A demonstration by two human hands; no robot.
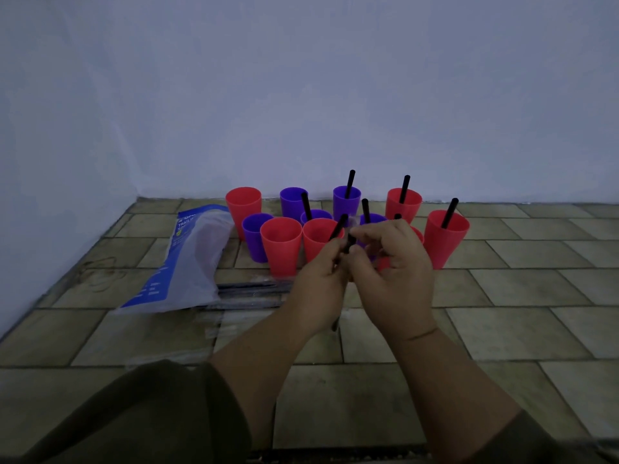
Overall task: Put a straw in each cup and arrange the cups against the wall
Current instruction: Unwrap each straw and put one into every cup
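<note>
Several red and purple cups stand clustered on the tiled floor near the wall. Black straws stand in several of them, such as the red cup at the right and the purple cup at the back. The red cup at the back left and the front red cup hold none. My left hand grips a black straw in front of the cups. My right hand pinches the same straw near its upper part. More black straws lie on the floor at the left.
A blue and clear plastic bag lies on the floor left of the cups. The pale wall runs behind the cups and meets a side wall at the left corner. Open tiles lie to the right.
</note>
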